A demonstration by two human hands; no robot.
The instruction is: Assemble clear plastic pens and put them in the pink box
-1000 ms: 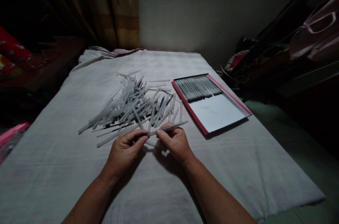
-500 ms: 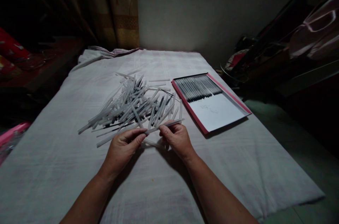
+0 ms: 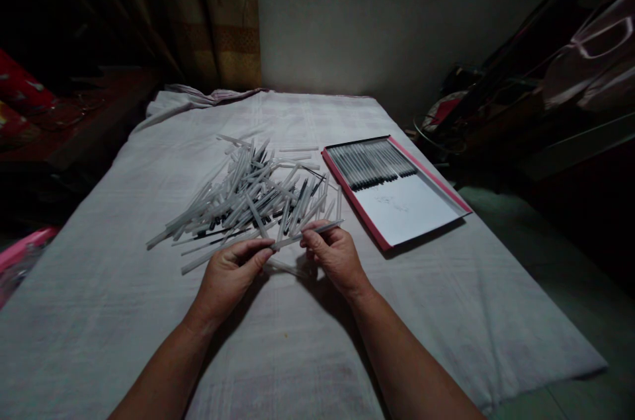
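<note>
My left hand (image 3: 231, 276) and my right hand (image 3: 332, 254) both pinch one thin clear pen (image 3: 317, 230), which lies slanted between them just above the white cloth. Its right end sticks out past my right fingers. Right behind my hands lies a loose pile of clear pen tubes and dark refills (image 3: 248, 198). To the right sits a shallow red-edged box (image 3: 436, 187); a neat row of pens (image 3: 372, 165) fills its far end, and the near part shows bare white bottom.
The white cloth (image 3: 149, 314) covers a table that ends at the right, with floor (image 3: 546, 254) beyond. A curtain (image 3: 223, 16) hangs at the back left. Dark clutter and bags (image 3: 570, 69) stand at the right. Something pink (image 3: 20, 248) lies at the left edge.
Both hands have drifted a little away from me toward the pile, still holding the pen. Less of the pen sticks out beyond my right hand than a second ago.
</note>
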